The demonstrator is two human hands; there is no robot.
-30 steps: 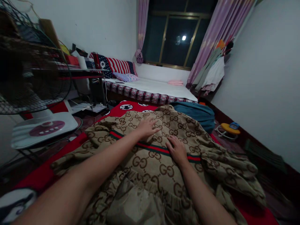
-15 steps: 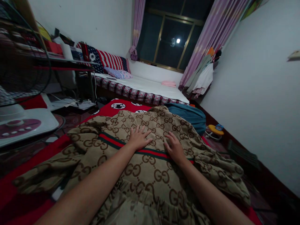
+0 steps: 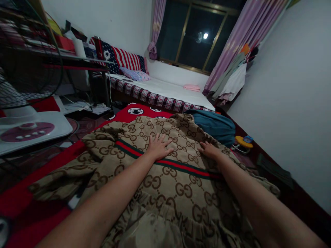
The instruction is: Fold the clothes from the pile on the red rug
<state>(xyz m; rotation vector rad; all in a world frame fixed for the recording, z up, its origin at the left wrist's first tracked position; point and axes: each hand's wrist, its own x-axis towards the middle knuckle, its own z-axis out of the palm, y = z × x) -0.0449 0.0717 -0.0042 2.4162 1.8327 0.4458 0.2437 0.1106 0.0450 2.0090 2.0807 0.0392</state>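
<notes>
A tan dress (image 3: 170, 182) with a brown double-letter pattern lies spread out in front of me, its gathered lower part nearest. A green-red-green stripe (image 3: 186, 167) crosses its middle. My left hand (image 3: 158, 148) rests flat on the dress just above the stripe, fingers spread. My right hand (image 3: 209, 150) lies on the right side of the dress above the stripe, fingers stretched out and slightly bent. The left sleeve (image 3: 67, 175) reaches out across a red cloth (image 3: 23, 220). My right forearm covers part of the dress's right side.
Beyond the dress lies a teal bundle (image 3: 213, 127). A fan base (image 3: 33, 129) stands at left near a cluttered desk (image 3: 77, 58). Farther back is a low bed (image 3: 168, 84) under a window. A yellow stool (image 3: 243, 142) stands by the right wall.
My right hand has slid to the right across the dress, toward its edge. My left hand stays spread at about the same spot on the fabric. The view has shifted slightly.
</notes>
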